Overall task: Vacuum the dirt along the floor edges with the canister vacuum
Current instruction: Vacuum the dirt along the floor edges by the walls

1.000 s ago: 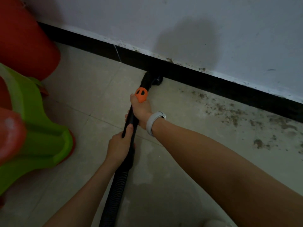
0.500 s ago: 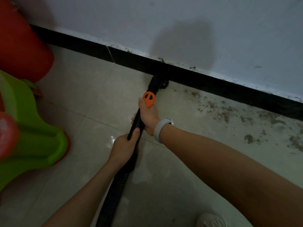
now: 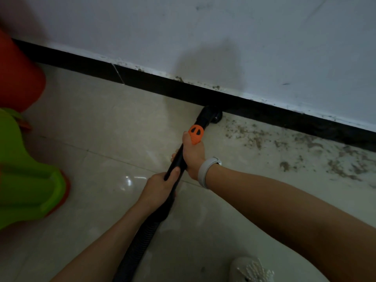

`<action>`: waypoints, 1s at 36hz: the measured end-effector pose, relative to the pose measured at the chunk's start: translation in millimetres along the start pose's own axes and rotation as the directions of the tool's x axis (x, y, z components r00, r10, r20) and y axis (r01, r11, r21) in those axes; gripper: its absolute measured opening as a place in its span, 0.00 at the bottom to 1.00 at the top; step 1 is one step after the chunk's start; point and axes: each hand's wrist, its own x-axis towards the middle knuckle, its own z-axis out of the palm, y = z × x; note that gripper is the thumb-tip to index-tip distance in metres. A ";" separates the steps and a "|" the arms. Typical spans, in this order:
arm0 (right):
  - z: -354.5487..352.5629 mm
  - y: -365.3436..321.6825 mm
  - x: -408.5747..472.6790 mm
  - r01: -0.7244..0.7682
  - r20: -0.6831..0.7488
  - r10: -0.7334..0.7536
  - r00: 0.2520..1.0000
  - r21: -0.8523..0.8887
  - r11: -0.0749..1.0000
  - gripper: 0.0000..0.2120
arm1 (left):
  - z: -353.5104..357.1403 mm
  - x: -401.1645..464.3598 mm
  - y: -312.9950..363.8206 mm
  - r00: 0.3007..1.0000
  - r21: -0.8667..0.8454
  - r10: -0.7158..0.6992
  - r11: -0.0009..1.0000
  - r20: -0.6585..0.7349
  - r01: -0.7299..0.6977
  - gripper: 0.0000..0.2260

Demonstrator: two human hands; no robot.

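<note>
I have 2 hands clamped on the black vacuum wand (image 3: pixel 176 159): right hand (image 3: pixel 193 153) by the orange slider (image 3: pixel 195 135), left hand (image 3: pixel 160 187) behind. The brush nozzle (image 3: pixel 210 117) touches the black baseboard (image 3: pixel 284 115); dirt (image 3: pixel 305 151) lies rightward. Sweeping fast, I could scatter crumbs or scrape the baseboard.
</note>
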 end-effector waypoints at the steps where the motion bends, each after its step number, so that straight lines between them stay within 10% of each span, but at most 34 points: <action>1: -2.6 -0.6 -0.3 -0.002 -0.003 0.002 1.000 0.002 1.000 0.14 | 1.4 0.0 1.1 1.000 0.002 0.003 1.000 0.006 -0.003 0.25; 17: -40.6 -11.2 -7.6 -0.010 -0.101 0.016 0.995 0.058 0.998 0.12 | 20.4 -0.7 23.5 0.987 0.052 0.059 0.996 0.148 -0.068 0.26; 36: 39.7 22.4 -23.2 -0.109 0.108 0.110 0.988 -0.019 0.994 0.23 | -38.0 -29.0 -24.6 0.997 0.020 -0.047 0.999 -0.058 0.048 0.27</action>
